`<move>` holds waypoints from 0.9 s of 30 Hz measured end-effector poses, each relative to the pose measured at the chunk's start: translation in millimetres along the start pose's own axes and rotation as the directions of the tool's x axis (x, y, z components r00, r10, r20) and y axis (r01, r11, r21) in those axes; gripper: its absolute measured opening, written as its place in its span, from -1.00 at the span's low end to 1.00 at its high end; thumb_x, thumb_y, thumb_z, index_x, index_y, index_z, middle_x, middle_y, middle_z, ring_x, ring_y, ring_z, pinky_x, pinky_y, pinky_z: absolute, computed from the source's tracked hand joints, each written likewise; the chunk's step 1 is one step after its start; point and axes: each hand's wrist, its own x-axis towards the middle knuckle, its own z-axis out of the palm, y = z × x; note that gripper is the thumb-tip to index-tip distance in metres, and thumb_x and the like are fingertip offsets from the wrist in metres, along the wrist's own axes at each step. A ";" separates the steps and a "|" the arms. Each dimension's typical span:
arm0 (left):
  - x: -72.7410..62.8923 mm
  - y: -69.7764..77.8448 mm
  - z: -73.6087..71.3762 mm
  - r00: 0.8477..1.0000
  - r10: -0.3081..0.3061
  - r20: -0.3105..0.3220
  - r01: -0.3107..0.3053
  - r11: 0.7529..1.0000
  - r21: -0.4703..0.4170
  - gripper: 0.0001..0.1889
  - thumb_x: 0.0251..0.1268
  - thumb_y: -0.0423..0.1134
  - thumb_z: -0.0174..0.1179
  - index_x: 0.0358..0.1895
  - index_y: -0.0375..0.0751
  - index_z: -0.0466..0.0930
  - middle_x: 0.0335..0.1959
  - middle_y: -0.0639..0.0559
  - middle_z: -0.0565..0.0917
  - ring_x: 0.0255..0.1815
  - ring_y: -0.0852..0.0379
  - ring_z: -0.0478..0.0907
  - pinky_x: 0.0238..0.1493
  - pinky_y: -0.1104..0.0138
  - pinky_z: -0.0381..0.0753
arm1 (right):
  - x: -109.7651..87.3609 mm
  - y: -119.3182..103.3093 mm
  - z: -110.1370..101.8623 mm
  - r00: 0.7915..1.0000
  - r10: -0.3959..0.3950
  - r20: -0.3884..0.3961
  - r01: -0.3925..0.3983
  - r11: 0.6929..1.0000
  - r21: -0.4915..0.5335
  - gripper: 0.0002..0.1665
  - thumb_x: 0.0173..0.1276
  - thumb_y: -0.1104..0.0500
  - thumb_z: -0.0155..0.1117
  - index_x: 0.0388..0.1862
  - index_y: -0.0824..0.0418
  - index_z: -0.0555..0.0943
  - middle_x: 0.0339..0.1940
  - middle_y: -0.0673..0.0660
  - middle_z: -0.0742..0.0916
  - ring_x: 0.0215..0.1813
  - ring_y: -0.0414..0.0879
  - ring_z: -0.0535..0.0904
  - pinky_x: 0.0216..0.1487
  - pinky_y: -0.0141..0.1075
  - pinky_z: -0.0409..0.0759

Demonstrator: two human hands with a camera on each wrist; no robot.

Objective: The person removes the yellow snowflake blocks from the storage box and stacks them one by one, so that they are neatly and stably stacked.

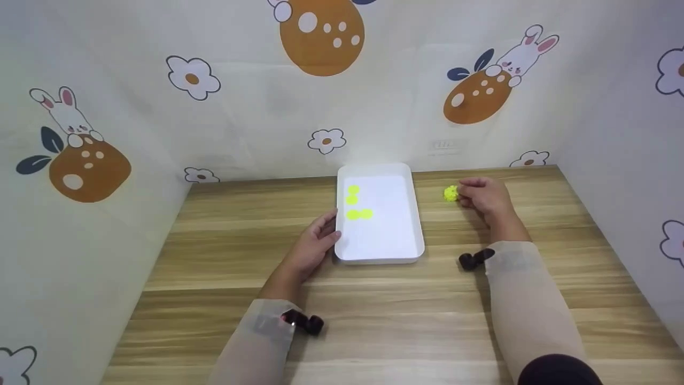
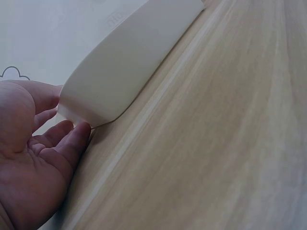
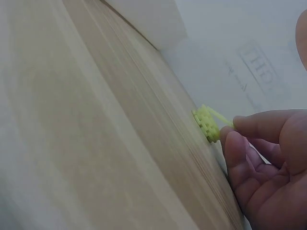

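Observation:
A white tray (image 1: 393, 235) stands on the wooden table, with several flat yellow discs (image 1: 353, 214) along its left side. My left hand (image 1: 312, 246) holds the tray by its left wall, and the left wrist view has the fingertips at the end of that wall (image 2: 110, 72). Right of the tray, my right hand (image 1: 485, 198) pinches a thin yellow disc (image 3: 219, 116) between thumb and finger. That disc is tilted beside a small stack of yellow notched discs (image 3: 206, 125) on the table. Part of the pinched disc is hidden by the fingertips.
The wooden table (image 1: 374, 315) meets a patterned backdrop (image 1: 256, 123) just behind the tray. Side walls of the same cloth stand left and right. A small black camera (image 1: 310, 323) is strapped at the left wrist, another camera (image 1: 470, 261) at the right.

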 end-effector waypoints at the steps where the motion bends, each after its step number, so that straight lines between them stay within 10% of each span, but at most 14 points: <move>1: 0.0 0.1 0.1 1.000 0.001 0.001 -0.001 1.000 0.001 -0.37 0.47 -0.36 0.11 0.55 -0.13 0.17 0.57 -0.11 0.26 0.60 -0.02 0.20 0.59 0.13 0.23 | 0.1 -0.1 -0.1 1.000 0.004 -0.001 -0.004 1.000 -0.005 -0.47 0.35 0.22 0.36 0.26 0.37 0.54 -0.20 0.00 0.76 -0.32 -0.21 0.72 -0.17 -0.39 0.76; 27: 0.6 -0.4 0.0 1.000 -0.017 -0.001 0.017 1.000 0.006 -0.36 0.48 -0.32 0.12 0.56 -0.08 0.17 0.57 -0.07 0.27 0.59 0.02 0.21 0.59 0.16 0.24 | -0.7 0.9 3.0 0.999 0.027 -0.032 -0.026 0.999 0.019 -0.49 0.33 0.26 0.37 0.23 0.40 0.55 -0.20 0.05 0.77 -0.30 -0.20 0.76 -0.09 -0.35 0.77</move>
